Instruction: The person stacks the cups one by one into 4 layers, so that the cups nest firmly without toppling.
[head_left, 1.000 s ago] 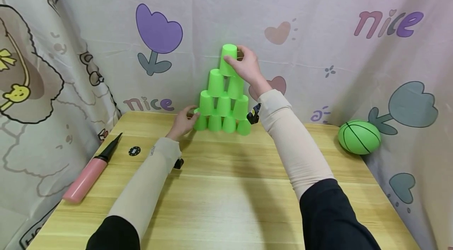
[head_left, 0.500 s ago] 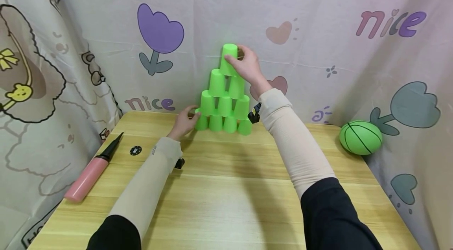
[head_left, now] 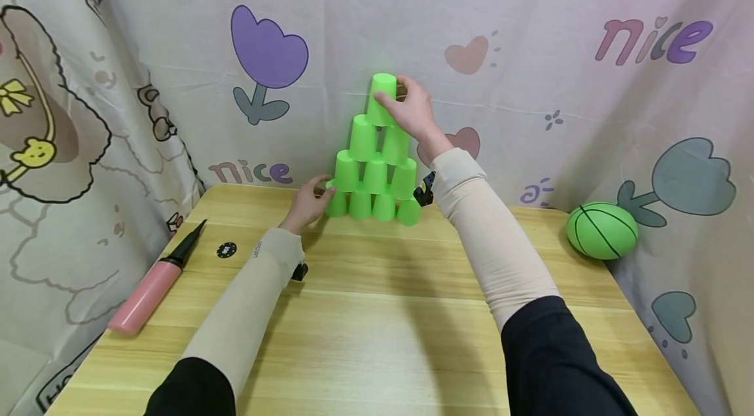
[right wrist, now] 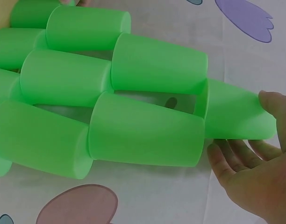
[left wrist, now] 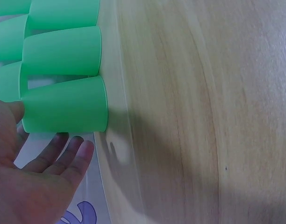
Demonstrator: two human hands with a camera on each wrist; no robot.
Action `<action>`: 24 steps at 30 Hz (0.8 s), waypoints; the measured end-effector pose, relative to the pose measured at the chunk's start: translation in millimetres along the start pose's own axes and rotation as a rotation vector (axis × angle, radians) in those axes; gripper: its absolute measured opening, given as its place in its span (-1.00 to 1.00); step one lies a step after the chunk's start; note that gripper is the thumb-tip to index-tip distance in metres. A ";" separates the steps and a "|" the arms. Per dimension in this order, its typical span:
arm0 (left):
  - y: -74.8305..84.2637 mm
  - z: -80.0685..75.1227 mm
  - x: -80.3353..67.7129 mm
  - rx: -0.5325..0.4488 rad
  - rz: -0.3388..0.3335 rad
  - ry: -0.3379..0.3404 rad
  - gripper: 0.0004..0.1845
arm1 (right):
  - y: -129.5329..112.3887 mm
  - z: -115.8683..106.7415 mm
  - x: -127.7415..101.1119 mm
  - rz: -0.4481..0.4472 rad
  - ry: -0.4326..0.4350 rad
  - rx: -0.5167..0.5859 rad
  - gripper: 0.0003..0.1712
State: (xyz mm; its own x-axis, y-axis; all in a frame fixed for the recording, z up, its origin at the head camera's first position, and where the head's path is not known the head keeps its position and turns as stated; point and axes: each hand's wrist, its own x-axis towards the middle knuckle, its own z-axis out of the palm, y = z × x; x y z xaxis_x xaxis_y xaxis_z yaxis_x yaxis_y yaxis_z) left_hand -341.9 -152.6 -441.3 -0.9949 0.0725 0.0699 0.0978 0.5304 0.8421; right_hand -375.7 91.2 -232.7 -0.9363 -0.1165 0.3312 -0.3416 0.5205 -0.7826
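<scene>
Bright green cups stand upside down in a four-tier pyramid against the printed curtain. My right hand (head_left: 410, 110) holds the top cup (head_left: 381, 112), thumb across its front and the other fingers behind it, as the right wrist view also shows. That cup rests over the two cups (right wrist: 147, 126) of the tier below. Low at the pyramid's left end, my left hand (head_left: 305, 204) has its thumb at the closed end of the outermost bottom cup (left wrist: 66, 107). Its other fingers lie along that cup's outer side, partly hidden behind it in the left wrist view.
On the wooden table (head_left: 353, 337), a pink air pump (head_left: 145, 297) with a black nozzle lies at the left. Near it is a black round chip (head_left: 226, 250). A green ball (head_left: 602, 230) with black lines sits at the right edge. The curtain (head_left: 353, 23) hangs right behind the pyramid.
Both hands keep their places at the top and bottom-left cups, and the pyramid stands unchanged. The whole head view has shifted slightly.
</scene>
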 end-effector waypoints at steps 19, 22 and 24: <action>0.3 3.7 -0.9 -0.044 0.008 -0.015 -0.40 | 11.9 -22.0 -26.4 0.028 0.069 0.042 -0.12; 0.7 -3.4 -2.4 -0.060 0.021 -0.023 -0.37 | 19.5 -30.1 -37.4 0.012 0.103 0.025 -0.12; 1.4 -9.7 -3.5 -0.054 0.036 -0.018 -0.35 | 27.3 -35.0 -46.2 0.002 0.125 -0.002 -0.13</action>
State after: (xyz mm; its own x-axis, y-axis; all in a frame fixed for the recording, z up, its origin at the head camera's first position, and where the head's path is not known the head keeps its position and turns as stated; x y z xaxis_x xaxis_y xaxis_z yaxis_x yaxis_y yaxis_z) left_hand -338.6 -160.3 -435.2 -0.9901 0.1066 0.0916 0.1320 0.4811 0.8667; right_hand -338.9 140.4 -250.9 -0.9195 -0.0091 0.3929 -0.3395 0.5221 -0.7824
